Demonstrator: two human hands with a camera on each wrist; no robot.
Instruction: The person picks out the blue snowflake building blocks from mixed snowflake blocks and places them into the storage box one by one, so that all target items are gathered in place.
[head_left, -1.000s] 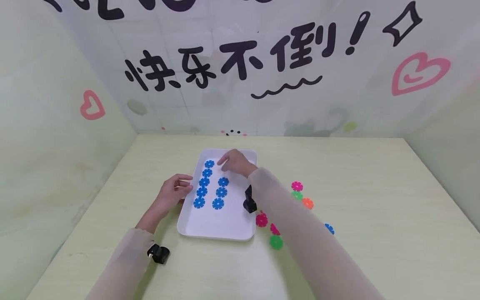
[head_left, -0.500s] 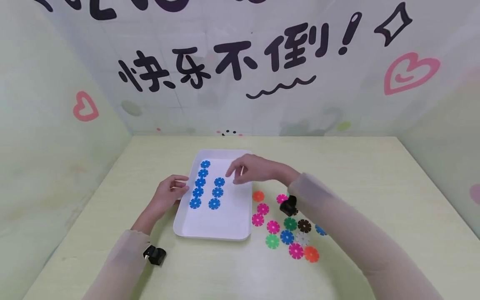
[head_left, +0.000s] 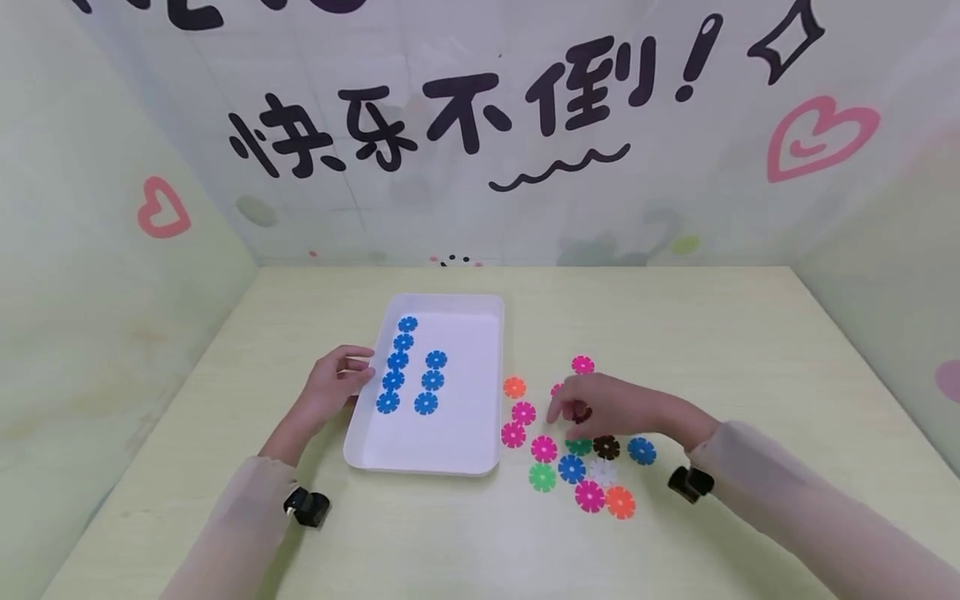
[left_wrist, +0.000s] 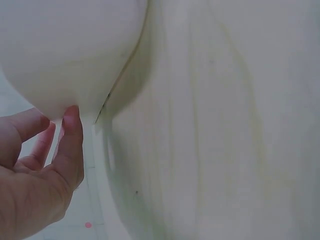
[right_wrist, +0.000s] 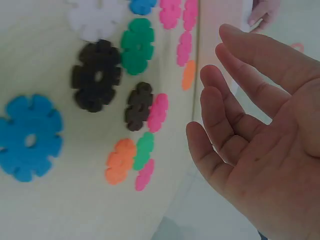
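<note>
My left hand point(head_left: 330, 383) touches the left wall of a white tray point(head_left: 457, 442) with relaxed fingertips, seen also at the tray's edge in the left wrist view. Inside the tray, blue snowflake discs point(head_left: 397, 361) form a longer row along the left. Beside it runs a shorter row of three blue discs point(head_left: 432, 380). To the tray's right, my right hand point(head_left: 607, 406) hovers over loose snowflake discs, fingers loosely bent. The right wrist view shows nothing in its grasp. Near it lie a black disc point(right_wrist: 96, 76), a green disc point(right_wrist: 137, 46) and a blue disc point(head_left: 642, 451).
More loose discs lie right of the tray: pink point(head_left: 589, 496), orange point(head_left: 621, 502), light green point(head_left: 542, 477), white point(head_left: 602, 472) and another blue one point(head_left: 572, 468). The pale wooden table point(head_left: 712, 333) meets printed walls at the back and sides.
My right hand has withdrawn from above the tray and moved right, over the loose discs. My left hand stays at the tray's left edge. The discs in the tray keep their places.
</note>
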